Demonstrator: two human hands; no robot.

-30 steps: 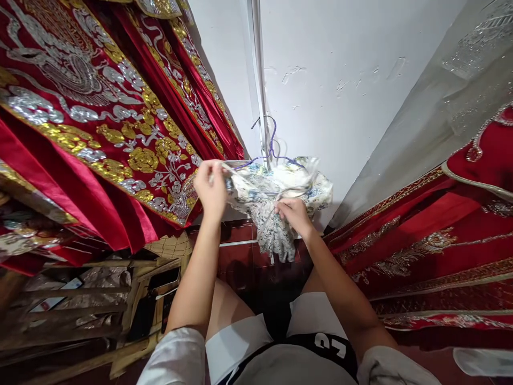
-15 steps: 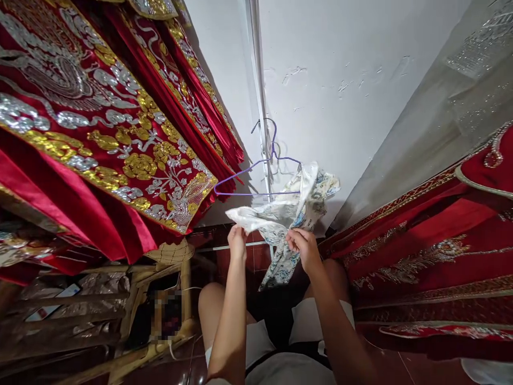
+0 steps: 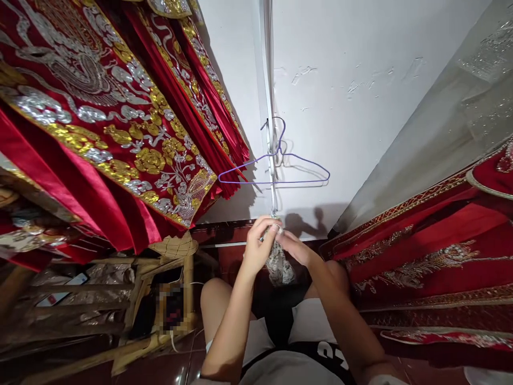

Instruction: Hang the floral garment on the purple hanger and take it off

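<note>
A white floral cloth point(image 3: 279, 267) with green and grey markings hangs bunched in a narrow bundle in front of my knees. My left hand point(image 3: 258, 243) is closed around its gathered top, thumb and fingers curled in a pinch. From the other side my right hand point(image 3: 295, 248) meets it, its fingertips pressed on the same bunched top. Above both hands, a purple wire hanger point(image 3: 276, 182) hangs bare from a hook on a white pole point(image 3: 269, 128). The hands hide part of the cloth's upper end.
Red garments with gold and silver sequins point(image 3: 154, 160) hang at left. More red beaded garments point(image 3: 433, 251) and a sheer white one point(image 3: 433, 123) hang at right. A wooden chair point(image 3: 186, 289) stands at lower left, near a phone point(image 3: 64, 289). Behind is a white wall point(image 3: 340, 123).
The cloth has come off the hanger's right side and is now bunched lower down. My hands, apart before, have come together at its top. The hanger is left bare.
</note>
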